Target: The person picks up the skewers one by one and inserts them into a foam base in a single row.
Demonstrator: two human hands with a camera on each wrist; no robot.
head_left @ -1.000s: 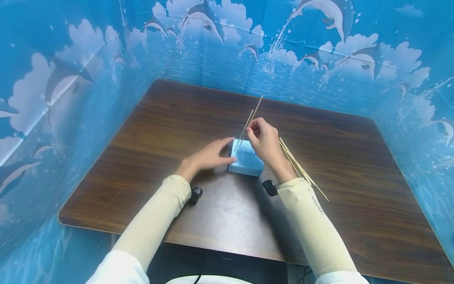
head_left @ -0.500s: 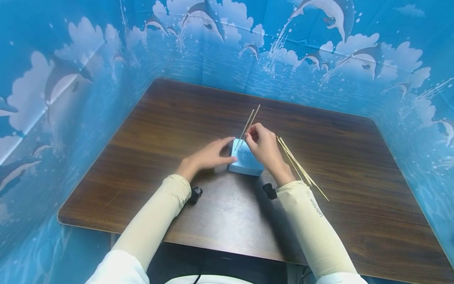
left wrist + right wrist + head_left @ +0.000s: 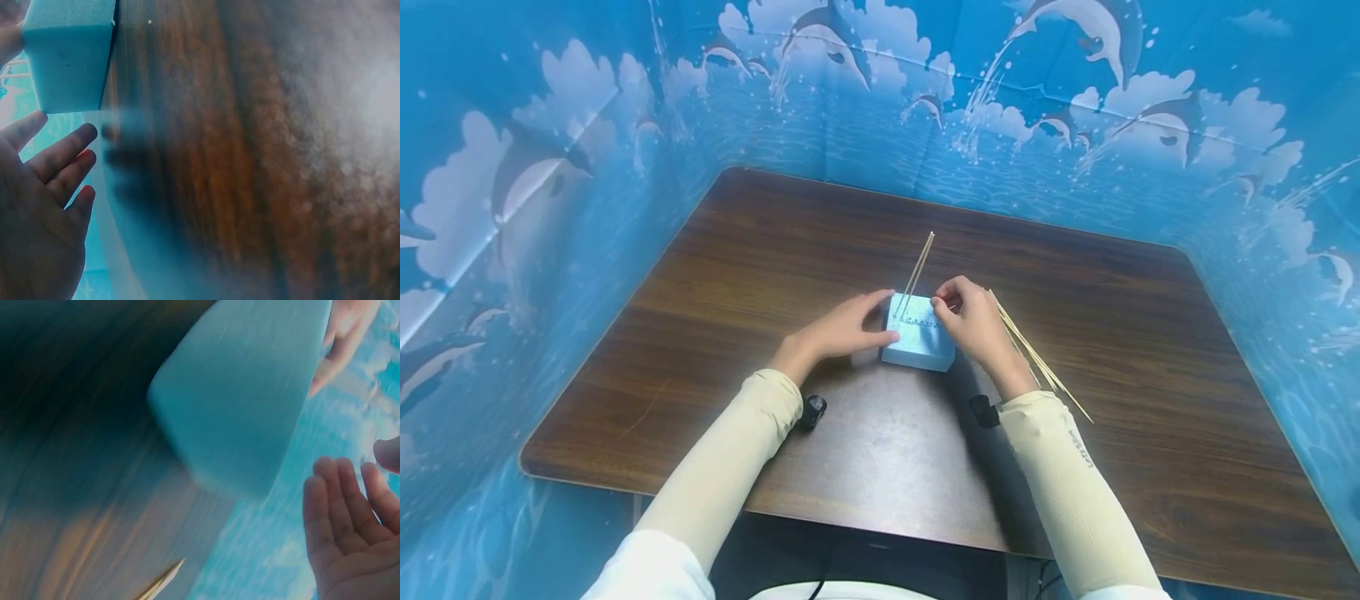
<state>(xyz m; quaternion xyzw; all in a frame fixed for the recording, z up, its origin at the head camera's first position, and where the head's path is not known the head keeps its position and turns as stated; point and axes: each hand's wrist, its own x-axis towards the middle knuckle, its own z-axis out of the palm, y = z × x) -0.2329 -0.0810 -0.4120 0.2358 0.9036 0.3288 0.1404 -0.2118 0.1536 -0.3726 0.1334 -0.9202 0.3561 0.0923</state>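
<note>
The left wrist view is cropping the blue block [image 3: 69,69] at ten o'clock and the left hand [image 3: 42,212] at eight. The right wrist view is cutting off the right hand [image 3: 350,544] at four and loose sticks [image 3: 164,581] at seven, and is blurring the block's lower edge. In the head view, the block's dark marks [image 3: 921,323] are looking too small to tell.

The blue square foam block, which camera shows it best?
The head view: nearly all the blue square foam block shows, dotted top included. Both wrist views show only part close up, cut off at the picture's top.
</note>
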